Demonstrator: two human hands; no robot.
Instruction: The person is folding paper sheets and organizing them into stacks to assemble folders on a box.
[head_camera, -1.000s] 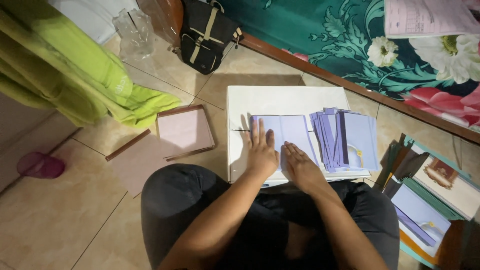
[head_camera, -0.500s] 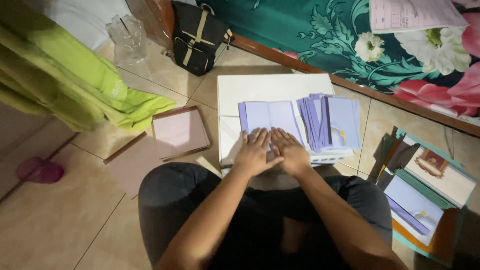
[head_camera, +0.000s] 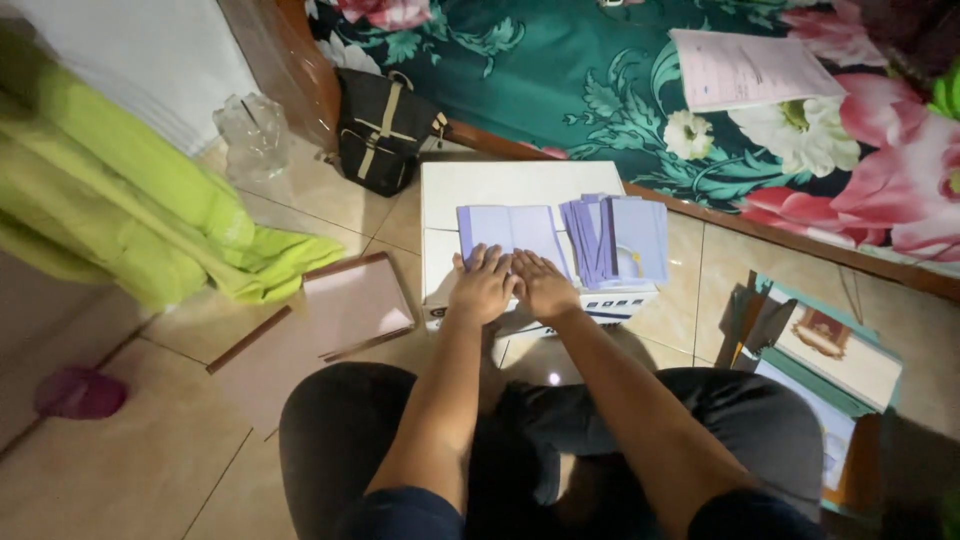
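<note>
Sitting cross-legged on the tiled floor (head_camera: 130, 470), the person has drawn both hands back to the near edge of the white box (head_camera: 500, 185). Left hand (head_camera: 483, 285) and right hand (head_camera: 545, 285) now lie side by side, palms down, each grip released and flat on the lower edge of the open lilac booklet (head_camera: 510, 230). Just right of it, a fanned stack of lilac booklets (head_camera: 620, 240) rests untouched. Pressing appears under way.

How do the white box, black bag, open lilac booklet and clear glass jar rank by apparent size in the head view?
1. White box, largest.
2. Black bag.
3. Open lilac booklet.
4. Clear glass jar, smallest.
The bag and jar lie farther from the camera, so true sizes are unsure.
</note>
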